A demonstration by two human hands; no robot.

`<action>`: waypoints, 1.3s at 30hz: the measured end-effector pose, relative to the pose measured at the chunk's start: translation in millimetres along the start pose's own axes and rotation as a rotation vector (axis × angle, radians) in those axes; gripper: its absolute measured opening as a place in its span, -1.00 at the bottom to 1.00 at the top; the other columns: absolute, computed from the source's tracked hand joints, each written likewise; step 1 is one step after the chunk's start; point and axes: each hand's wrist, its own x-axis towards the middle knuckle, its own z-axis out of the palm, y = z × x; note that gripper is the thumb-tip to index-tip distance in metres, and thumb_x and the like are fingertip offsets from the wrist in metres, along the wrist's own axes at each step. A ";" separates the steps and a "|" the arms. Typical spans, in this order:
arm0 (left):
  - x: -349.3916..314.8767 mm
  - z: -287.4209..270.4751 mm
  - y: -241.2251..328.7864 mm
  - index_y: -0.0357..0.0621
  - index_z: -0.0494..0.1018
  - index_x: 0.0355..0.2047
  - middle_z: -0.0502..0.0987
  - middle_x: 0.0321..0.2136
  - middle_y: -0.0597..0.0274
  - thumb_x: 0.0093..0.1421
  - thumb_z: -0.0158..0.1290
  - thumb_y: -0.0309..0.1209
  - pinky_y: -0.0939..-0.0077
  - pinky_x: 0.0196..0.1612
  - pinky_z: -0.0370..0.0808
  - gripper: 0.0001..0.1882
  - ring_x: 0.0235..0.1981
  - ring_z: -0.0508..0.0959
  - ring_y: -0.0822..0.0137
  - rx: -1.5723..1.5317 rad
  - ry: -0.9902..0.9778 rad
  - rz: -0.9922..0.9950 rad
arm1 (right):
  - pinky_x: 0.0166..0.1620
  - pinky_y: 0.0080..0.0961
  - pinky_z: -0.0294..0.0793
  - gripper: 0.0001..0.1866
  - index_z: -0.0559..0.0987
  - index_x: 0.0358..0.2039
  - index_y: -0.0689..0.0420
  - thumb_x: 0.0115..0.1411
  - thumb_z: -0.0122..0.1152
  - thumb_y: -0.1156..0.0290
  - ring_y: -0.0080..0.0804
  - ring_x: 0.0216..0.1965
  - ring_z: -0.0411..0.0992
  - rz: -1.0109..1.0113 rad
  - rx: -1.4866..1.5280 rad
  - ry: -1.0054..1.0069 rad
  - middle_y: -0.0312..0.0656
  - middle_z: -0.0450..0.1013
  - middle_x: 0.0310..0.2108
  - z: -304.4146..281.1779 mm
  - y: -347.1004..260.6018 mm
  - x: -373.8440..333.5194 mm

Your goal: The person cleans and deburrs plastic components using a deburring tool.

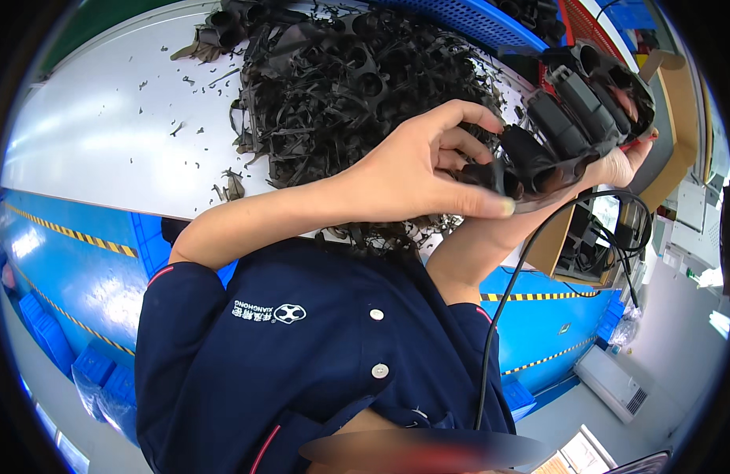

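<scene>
A black moulded plastic piece [570, 114] with blocky raised sections and rounded hollows is held up at the right, above the table. My left hand [432, 162] grips its near left end, the thumb along the lower edge and the fingers curled over the top. From beneath, my right hand [618, 164] bears the far right end, with most of its fingers hidden behind the piece. Beside and below my left hand lies a large heap of thin black plastic scraps [325, 103], some with round holes.
Small black bits dot the white table [104, 134]. A blue perforated crate [491, 24] and a red crate [594, 35] stand behind the heap. A black cable [513, 300] hangs in front of my right arm. At right, a cardboard box [548, 243] holds dark things and cables.
</scene>
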 end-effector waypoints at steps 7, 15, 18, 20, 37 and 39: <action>-1.3 -17.4 24.4 -0.16 0.25 -0.07 0.39 -0.21 0.19 0.19 -0.15 -0.15 0.56 -0.15 0.42 -0.60 -0.23 0.45 0.38 -0.510 0.083 -0.268 | -0.11 -0.08 0.38 -0.76 0.46 -0.32 0.05 0.07 -0.07 0.23 -0.15 -0.25 0.41 -0.098 -0.025 0.013 -0.11 0.41 -0.26 -8.2 1.8 -4.5; -3.2 -29.5 42.1 -0.18 0.31 -0.12 0.46 -0.25 0.21 0.00 0.11 -0.37 0.67 -0.20 0.39 -0.58 -0.33 0.44 0.55 -0.040 0.218 -0.029 | -0.13 -0.14 0.39 -0.73 0.48 -0.44 -0.01 0.07 -0.07 0.09 -0.19 -0.30 0.43 -0.183 0.054 0.023 -0.14 0.43 -0.37 12.0 5.3 -37.9; -4.3 -31.4 49.4 -0.20 0.39 -0.21 0.49 -0.32 0.22 -0.01 0.13 -0.39 0.70 -0.19 0.37 -0.66 -0.32 0.45 0.55 -0.014 0.279 -0.021 | -0.34 -0.43 0.40 -0.65 0.46 -0.42 0.08 0.11 -0.09 0.05 -0.34 -0.47 0.39 -0.227 -0.259 0.072 -0.17 0.41 -0.48 10.5 7.0 -60.2; -7.4 -36.3 48.3 -0.21 0.41 -0.24 0.50 -0.34 0.23 -0.01 0.12 -0.40 0.71 -0.21 0.37 -0.70 -0.33 0.45 0.56 -0.026 0.327 0.019 | -0.28 -0.51 0.38 -0.72 0.46 -0.37 0.19 0.17 -0.09 0.24 -0.42 -0.43 0.39 0.085 -0.217 -0.045 -0.18 0.43 -0.47 -2.2 11.9 -71.7; -15.4 -41.9 19.3 -0.39 0.27 -0.14 0.44 -0.35 0.07 0.13 -0.02 -0.36 0.51 -0.23 0.44 -0.63 -0.34 0.48 0.35 0.178 0.323 0.279 | -0.42 -0.62 0.36 -0.61 0.44 -0.35 0.36 0.23 -0.19 0.24 -0.31 -0.36 0.38 -0.177 -0.836 -0.668 0.19 0.35 -0.26 -3.6 8.2 -131.7; -15.9 -38.9 18.7 -0.40 0.27 -0.13 0.43 -0.32 0.09 0.12 -0.01 -0.40 0.52 -0.19 0.42 -0.64 -0.31 0.46 0.37 0.162 0.317 0.291 | -0.56 -0.67 0.27 -0.56 0.41 -0.32 0.37 0.24 -0.24 0.18 -0.34 -0.54 0.38 -0.035 -0.763 -0.639 0.25 0.38 -0.31 0.1 21.0 -139.9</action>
